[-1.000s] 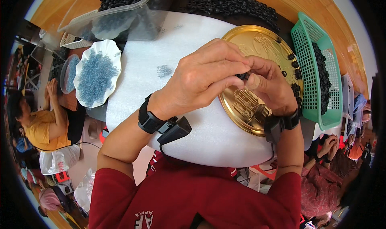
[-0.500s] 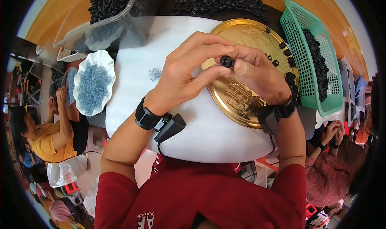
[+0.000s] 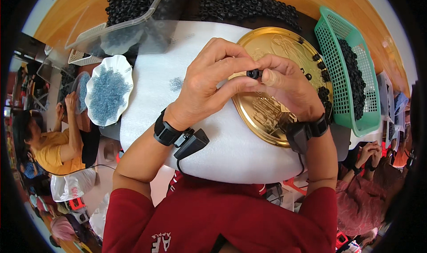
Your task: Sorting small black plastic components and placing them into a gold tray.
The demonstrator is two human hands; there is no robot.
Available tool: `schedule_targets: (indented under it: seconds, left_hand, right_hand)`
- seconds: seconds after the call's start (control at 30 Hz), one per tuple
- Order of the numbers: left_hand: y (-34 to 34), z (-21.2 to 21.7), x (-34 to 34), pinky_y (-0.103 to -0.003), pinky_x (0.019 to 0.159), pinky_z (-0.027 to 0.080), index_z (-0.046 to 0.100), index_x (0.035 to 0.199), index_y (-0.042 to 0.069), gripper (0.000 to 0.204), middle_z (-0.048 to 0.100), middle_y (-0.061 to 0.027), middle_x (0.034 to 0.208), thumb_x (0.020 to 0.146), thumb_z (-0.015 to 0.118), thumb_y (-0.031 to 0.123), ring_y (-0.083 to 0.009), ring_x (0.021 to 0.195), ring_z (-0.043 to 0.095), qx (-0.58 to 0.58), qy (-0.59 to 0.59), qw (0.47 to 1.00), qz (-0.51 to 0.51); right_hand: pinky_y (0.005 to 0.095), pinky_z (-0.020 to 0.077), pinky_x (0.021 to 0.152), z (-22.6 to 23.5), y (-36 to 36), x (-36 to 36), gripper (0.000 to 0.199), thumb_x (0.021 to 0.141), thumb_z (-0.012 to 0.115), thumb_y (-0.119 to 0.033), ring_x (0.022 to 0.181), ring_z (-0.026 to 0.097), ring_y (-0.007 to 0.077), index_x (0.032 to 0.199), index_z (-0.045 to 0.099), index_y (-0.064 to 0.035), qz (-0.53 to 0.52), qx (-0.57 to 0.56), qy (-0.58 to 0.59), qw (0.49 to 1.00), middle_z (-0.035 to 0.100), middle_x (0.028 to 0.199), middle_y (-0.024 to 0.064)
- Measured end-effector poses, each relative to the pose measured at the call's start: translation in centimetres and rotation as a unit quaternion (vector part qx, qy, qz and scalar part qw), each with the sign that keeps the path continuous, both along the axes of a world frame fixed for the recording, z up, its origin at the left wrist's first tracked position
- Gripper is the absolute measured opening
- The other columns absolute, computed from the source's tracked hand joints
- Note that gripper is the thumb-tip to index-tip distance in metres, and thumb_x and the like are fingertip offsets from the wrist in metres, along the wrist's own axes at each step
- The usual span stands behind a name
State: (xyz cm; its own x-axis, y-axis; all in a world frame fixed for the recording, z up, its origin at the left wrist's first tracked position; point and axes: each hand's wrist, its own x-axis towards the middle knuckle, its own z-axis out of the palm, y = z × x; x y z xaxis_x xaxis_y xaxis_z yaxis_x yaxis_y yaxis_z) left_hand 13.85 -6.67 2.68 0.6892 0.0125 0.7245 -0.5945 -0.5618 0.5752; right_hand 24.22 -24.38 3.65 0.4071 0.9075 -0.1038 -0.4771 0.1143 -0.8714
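Apparently partway through work on one small black piece, with other black pieces along the right side of the gold tray, impossible to tell as finished or waiting, and plenty seemingly left in the heap of black rings at the top of the frame. Held above and right of centre, right at the fingertips, gripped between thumb and forefinger of the left hand, with a round face toward the camera. Flanked on the right by thumb and forefinger of the right hand, curled close to its edge, contact there hard to confirm.
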Motion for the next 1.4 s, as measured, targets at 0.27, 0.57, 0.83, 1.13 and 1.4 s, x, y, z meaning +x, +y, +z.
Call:
schedule_targets:
  seconds: [0.27,0.57,0.83,1.13,1.4]
  left_hand:
    - [0.1,-0.6,0.0,-0.03,0.066,0.048,0.069,0.1,0.002,0.025,0.063,-0.0106,0.087,0.075,0.073,0.001,-0.0224,0.079,0.06,0.006,0.025,0.998,0.059]
    - [0.0,-0.6,0.2,-0.033,0.066,0.049,0.067,0.097,-0.001,0.024,0.063,-0.0134,0.084,0.074,0.073,0.001,-0.0272,0.079,0.061,0.047,-0.016,0.997,0.059]
    - [-0.1,-0.5,0.1,-0.034,0.07,0.049,0.068,0.1,-0.002,0.027,0.064,-0.0131,0.087,0.074,0.072,0.001,-0.0277,0.082,0.061,0.015,-0.004,1.0,-0.003]
    - [0.0,-0.3,-0.3,-0.034,0.083,0.046,0.07,0.103,0.003,0.03,0.059,-0.0091,0.105,0.073,0.074,0.003,-0.0245,0.097,0.056,-0.027,0.051,0.995,-0.078]
    - [-0.2,-0.2,0.1,-0.037,0.091,0.045,0.069,0.106,0.004,0.031,0.059,-0.0122,0.111,0.076,0.072,0.008,-0.028,0.106,0.055,-0.044,0.04,0.991,-0.121]
  right_hand:
    - [0.0233,0.0489,0.077,0.5,-0.1,-0.4,0.02,0.088,0.068,-0.015,0.083,0.063,0.0103,0.099,0.065,0.0017,-0.13,-0.078,-0.253,0.956,0.068,0.091,0.0065]
    - [0.0245,0.0509,0.078,0.7,-0.6,0.2,0.019,0.088,0.068,-0.014,0.085,0.064,0.0127,0.098,0.064,0.002,-0.088,-0.104,-0.199,0.97,0.068,0.091,0.0075]
    - [0.0393,0.057,0.083,0.3,-0.7,1.1,0.021,0.089,0.067,-0.017,0.079,0.06,0.0135,0.101,0.062,-0.0011,0.044,-0.051,0.011,0.998,0.061,0.089,0.0047]
    - [0.0409,0.0569,0.084,-0.1,-0.7,1.1,0.033,0.09,0.065,-0.023,0.087,0.062,0.016,0.112,0.059,0.0009,0.124,-0.004,0.024,0.992,0.06,0.097,0.0064]
    - [0.0376,0.0538,0.09,-0.7,-0.7,0.9,0.04,0.089,0.067,-0.023,0.097,0.064,0.0183,0.12,0.054,0.0012,0.152,0.039,0.007,0.988,0.062,0.105,0.0091]
